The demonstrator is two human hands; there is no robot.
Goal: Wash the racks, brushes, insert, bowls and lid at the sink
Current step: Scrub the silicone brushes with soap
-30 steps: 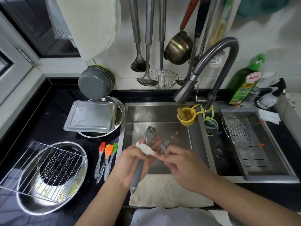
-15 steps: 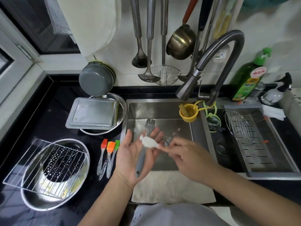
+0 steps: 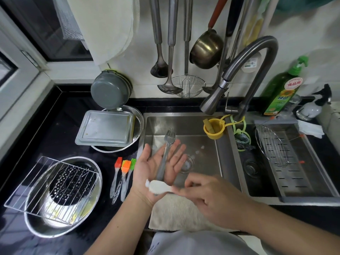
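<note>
Now I am seeing my left hand (image 3: 161, 162) lying flat and apart, no longer curled on the grey silicone basting brush (image 3: 165, 155) across its palm over the steel sink (image 3: 219, 153), while my right hand (image 3: 211, 197), its grip pinching the small white scrubbing pad (image 3: 159, 187), is dragging it down to the handle's end, finishing this brush.

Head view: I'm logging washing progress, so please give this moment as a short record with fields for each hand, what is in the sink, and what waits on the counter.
left hand: open, palm up over the sink basin, grey brush lying across it
right hand: pinches a white scrubber at the brush handle's end
faucet: no water visible
counter, left: three coloured brushes; wire rack on steel bowl; rectangular tray
right basin: another wire rack
</note>
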